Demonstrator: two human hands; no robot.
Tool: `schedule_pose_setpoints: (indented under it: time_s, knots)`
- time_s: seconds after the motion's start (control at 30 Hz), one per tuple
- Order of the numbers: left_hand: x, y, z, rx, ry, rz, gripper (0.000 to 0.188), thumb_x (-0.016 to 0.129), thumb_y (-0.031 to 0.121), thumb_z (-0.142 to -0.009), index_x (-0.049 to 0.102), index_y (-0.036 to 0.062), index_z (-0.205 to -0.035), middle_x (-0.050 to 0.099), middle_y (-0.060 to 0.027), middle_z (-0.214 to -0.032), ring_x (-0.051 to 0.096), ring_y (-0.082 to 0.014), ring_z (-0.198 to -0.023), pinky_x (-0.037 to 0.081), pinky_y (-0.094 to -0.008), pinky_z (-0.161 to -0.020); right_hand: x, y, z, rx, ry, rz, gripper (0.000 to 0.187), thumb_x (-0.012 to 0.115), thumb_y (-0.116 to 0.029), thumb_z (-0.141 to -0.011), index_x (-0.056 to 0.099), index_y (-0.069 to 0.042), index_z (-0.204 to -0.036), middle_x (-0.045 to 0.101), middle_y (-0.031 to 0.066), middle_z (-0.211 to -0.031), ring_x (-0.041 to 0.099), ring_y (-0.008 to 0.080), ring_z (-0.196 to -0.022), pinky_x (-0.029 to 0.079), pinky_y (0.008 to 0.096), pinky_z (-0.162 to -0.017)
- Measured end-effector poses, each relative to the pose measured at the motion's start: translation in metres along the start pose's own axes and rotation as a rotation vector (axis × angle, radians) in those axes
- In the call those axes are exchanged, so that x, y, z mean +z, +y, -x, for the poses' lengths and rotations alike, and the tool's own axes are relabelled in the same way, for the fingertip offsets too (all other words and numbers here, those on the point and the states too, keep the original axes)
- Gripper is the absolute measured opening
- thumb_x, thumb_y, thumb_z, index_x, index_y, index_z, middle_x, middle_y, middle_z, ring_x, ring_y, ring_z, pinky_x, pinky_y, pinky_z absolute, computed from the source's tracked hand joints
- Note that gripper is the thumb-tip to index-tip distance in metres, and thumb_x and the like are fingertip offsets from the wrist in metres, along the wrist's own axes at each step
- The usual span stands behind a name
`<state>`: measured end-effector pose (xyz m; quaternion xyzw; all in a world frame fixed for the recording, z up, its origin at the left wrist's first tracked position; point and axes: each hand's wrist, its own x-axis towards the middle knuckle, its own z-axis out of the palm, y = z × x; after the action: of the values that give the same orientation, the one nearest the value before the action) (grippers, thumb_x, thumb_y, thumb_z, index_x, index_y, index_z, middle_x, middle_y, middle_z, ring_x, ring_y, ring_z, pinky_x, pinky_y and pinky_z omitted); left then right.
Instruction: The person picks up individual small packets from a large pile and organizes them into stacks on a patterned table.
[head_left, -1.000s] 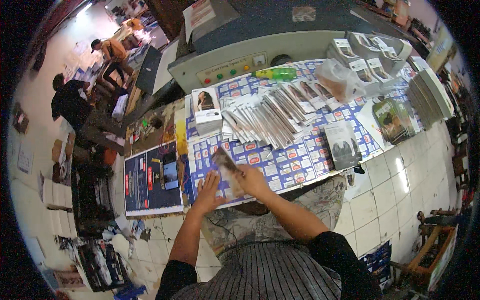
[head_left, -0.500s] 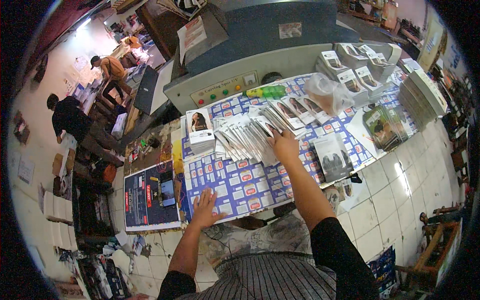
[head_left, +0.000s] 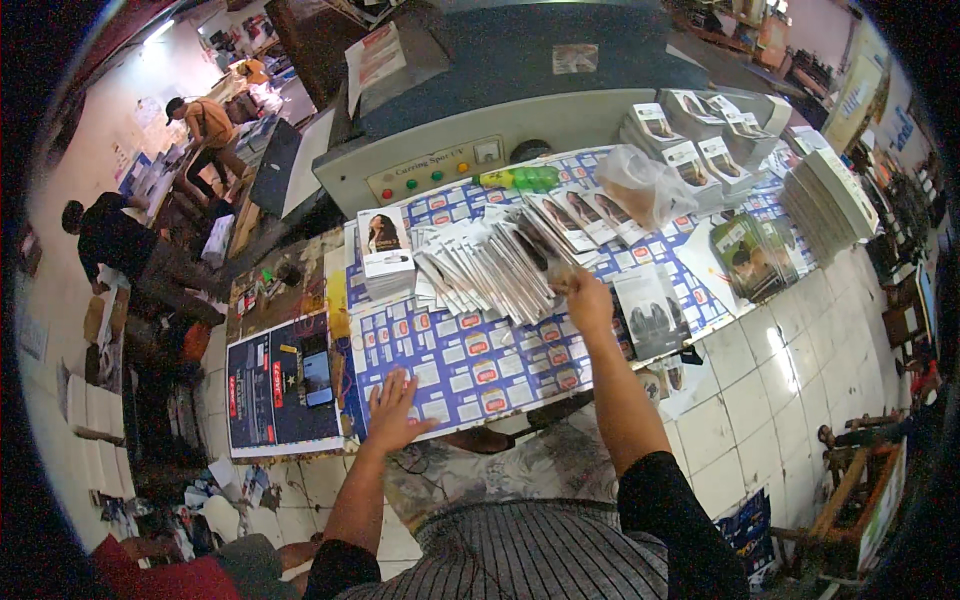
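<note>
My left hand [head_left: 395,412] lies flat near the table's front edge, fingers spread, on a sheet printed with a blue, white and red pattern. My right hand [head_left: 588,302] is closed at the right end of a fanned row of printed cards [head_left: 487,268], its fingers pinching a card edge; the fingertips are partly hidden. Left of the row stands a neat stack of cards [head_left: 387,252] with a portrait on top. More cards [head_left: 580,218] overlap behind my right hand. A grey printed sheet [head_left: 650,308] with dark figures lies just right of it.
Behind the table stands a grey machine [head_left: 430,170] with coloured buttons. A green bottle [head_left: 530,179], a clear plastic bag [head_left: 645,185], card stacks [head_left: 690,165] and green booklets [head_left: 750,255] crowd the far right. A phone [head_left: 317,378] lies left. Co-workers [head_left: 130,240] stand far left; another person [head_left: 165,578] is at lower left.
My right hand has drawn back slightly toward me, from the top of the fanned cards to their right end. The left hand stays flat. A person in red has appeared at lower left.
</note>
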<state>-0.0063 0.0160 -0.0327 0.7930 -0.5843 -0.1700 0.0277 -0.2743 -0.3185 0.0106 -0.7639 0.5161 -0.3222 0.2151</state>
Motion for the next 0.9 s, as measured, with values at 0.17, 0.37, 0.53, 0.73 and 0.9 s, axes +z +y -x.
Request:
schedule_pose_setpoints:
  time_s: [0.17,0.37,0.53,0.73,0.9]
  knots:
    - [0.003,-0.002,0.002,-0.01,0.025,-0.049,0.103,0.062,0.072,-0.081,0.027,0.0117,-0.157,0.014,-0.0179,-0.165,0.007,-0.0327,-0.154,0.004,-0.0543,-0.121,-0.049,-0.013,-0.036,-0.061,0.246,-0.25,0.023,0.058,-0.006,-0.09,0.066,-0.003,-0.112,0.072,0.0194,-0.087,0.072,0.0361,-0.081,0.055,0.0416,-0.07]
    - [0.0,-0.001,-0.001,-0.003,0.013,-0.067,0.104,0.06,0.076,-0.081,0.028,0.0122,-0.157,0.013,-0.0168,-0.166,0.008,-0.0323,-0.154,0.005,-0.0556,-0.12,-0.023,0.002,-0.077,-0.487,0.574,0.229,0.042,0.054,0.003,-0.083,0.069,-0.009,-0.121,0.068,0.0199,-0.099,0.067,0.0351,-0.089,0.053,0.0397,-0.08]
    - [0.008,-0.007,0.002,0.016,0.061,-0.046,0.105,0.054,0.081,-0.08,0.03,0.0118,-0.156,0.015,-0.0182,-0.165,0.011,-0.0337,-0.153,0.006,-0.0562,-0.12,0.02,0.008,-0.053,-0.273,-0.052,0.41,0.052,0.061,-0.012,-0.081,0.059,-0.018,-0.132,0.067,0.0104,-0.121,0.064,0.0387,-0.104,0.055,0.05,-0.082]
    - [0.011,-0.005,0.004,0.015,0.053,-0.008,0.11,0.049,0.087,-0.078,0.03,0.012,-0.156,0.015,-0.0178,-0.165,0.01,-0.0339,-0.153,0.005,-0.0565,-0.12,0.025,0.021,-0.065,-0.094,-0.15,0.367,0.061,0.063,-0.02,-0.084,0.047,-0.02,-0.143,0.058,0.0121,-0.136,0.053,0.0407,-0.123,0.046,0.0595,-0.094]
    - [0.014,-0.008,-0.001,0.033,0.042,-0.029,0.108,0.051,0.085,-0.079,0.029,0.0129,-0.157,0.014,-0.0168,-0.165,0.009,-0.0333,-0.154,0.005,-0.0566,-0.12,-0.004,0.073,-0.052,-0.108,-0.106,0.196,0.086,0.072,-0.04,-0.081,0.036,-0.003,-0.149,0.039,0.027,-0.151,0.038,0.0438,-0.139,0.032,0.0569,-0.113]
